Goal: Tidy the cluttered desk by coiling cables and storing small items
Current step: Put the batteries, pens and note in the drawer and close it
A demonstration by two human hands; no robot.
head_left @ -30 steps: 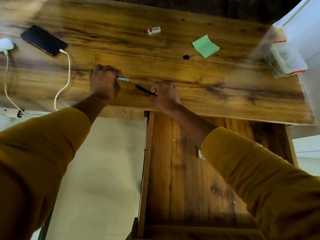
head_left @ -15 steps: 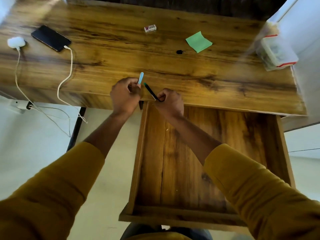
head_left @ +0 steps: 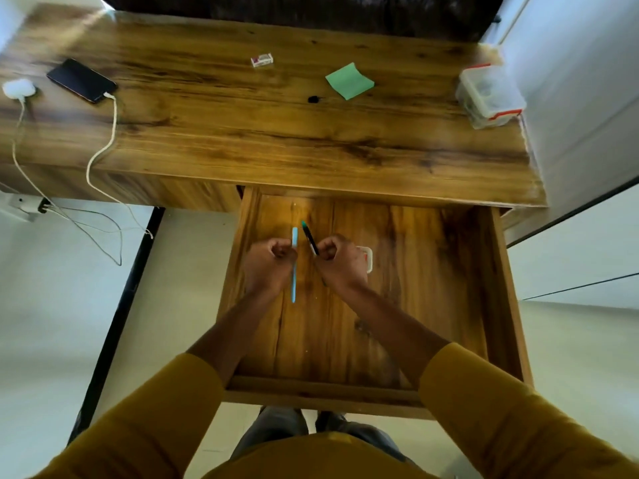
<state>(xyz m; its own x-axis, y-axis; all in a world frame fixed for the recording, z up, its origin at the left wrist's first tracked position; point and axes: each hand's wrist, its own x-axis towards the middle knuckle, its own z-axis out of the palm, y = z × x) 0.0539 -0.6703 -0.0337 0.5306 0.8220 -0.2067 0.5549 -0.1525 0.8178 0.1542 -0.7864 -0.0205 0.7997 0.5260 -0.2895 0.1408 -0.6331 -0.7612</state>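
Both hands hover over the open wooden drawer (head_left: 498, 299) below the desk top (head_left: 276, 140). My left hand (head_left: 268, 267) grips a light blue pen (head_left: 294, 285) that points away from me. My right hand (head_left: 337, 262) pinches a black pen with a green tip (head_left: 308, 236), tilted toward the left. The two pens nearly touch at their far ends. A small white item (head_left: 368, 259) lies on the drawer floor, partly hidden behind my right hand.
On the desk: a black phone (head_left: 81, 80) with a white cable (head_left: 103, 150) trailing off the front edge, a white charger (head_left: 18, 88), a small white and red box (head_left: 262, 60), a green sticky note (head_left: 349, 80), a clear lidded container (head_left: 489, 95). A white wall stands right.
Both hands have come back from the desk's front edge to over the drawer, each carrying its pen. The drawer shows pulled farther out.
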